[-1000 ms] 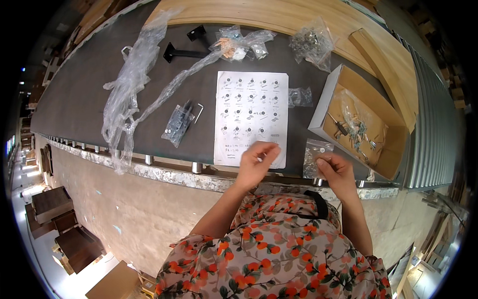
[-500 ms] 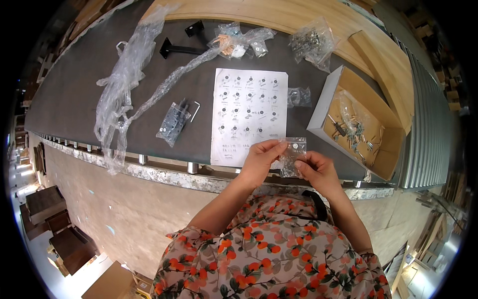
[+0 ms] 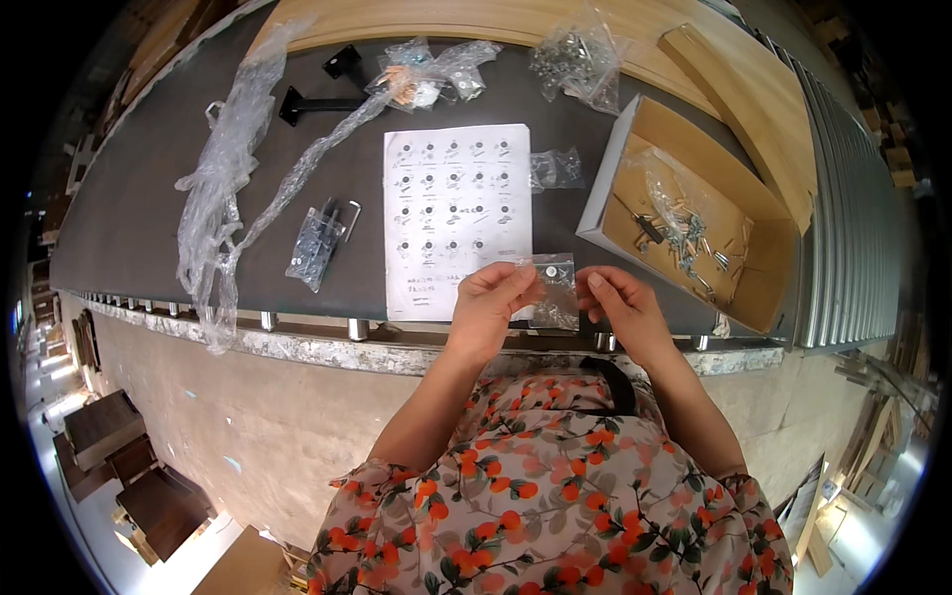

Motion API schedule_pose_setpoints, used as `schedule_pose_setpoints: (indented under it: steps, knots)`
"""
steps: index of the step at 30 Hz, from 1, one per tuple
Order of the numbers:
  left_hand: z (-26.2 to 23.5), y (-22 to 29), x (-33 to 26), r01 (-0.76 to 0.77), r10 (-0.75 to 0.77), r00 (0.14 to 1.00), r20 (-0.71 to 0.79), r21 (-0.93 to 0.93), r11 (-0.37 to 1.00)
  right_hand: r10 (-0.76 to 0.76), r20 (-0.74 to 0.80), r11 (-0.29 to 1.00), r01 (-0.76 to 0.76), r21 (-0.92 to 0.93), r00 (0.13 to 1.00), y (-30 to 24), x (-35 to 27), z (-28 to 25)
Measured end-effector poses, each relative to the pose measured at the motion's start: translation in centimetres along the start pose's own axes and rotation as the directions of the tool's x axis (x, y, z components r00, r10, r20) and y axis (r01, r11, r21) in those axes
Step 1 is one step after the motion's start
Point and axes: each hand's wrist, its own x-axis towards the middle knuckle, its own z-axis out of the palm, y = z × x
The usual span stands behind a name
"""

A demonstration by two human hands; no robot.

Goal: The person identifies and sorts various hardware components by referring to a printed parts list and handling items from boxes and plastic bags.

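My left hand (image 3: 491,307) pinches the upper left edge of a small clear zip bag (image 3: 555,302) between thumb and fingers. A small pale round mark shows near the bag's top; whatever lies inside is too small to make out. Just off the bag's right edge is my right hand (image 3: 632,312), fingers loosely bent and apart, with nothing visible in them. Behind the left hand lies a white printed sheet (image 3: 456,228) with rows of small hardware drawings. To the right stands an open cardboard box (image 3: 615,178) holding loose screws and bolts (image 3: 689,238), a clear bag and a dark-handled tool (image 3: 647,228).
Left of the sheet lie a bag of dark parts (image 3: 315,246) and a hex key (image 3: 353,220). Crumpled plastic wrap (image 3: 223,169), a black metal bracket (image 3: 322,104) and hardware bags (image 3: 580,64) lie farther back. Wooden boards (image 3: 734,119) border the far side.
My right hand has come off the zip bag and moved slightly away from its right edge. The left hand still holds the bag. The whole view has shifted, table items appearing farther left.
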Motion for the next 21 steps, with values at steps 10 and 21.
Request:
schedule_pose_setpoints:
  steps: [10,21]
  knots:
    - [2.0,-2.1,-0.6,0.073,-0.096,0.991,0.090,0.237,0.969,-0.001,0.127,0.997,-0.009,0.083,0.992,0.8,-1.1,-1.8]
    - [3.9,-2.2,-0.7,0.038,-0.150,0.965,0.217,0.450,0.892,-0.030,-0.050,0.957,0.043,0.287,0.998,2.3,-2.6,-3.4]
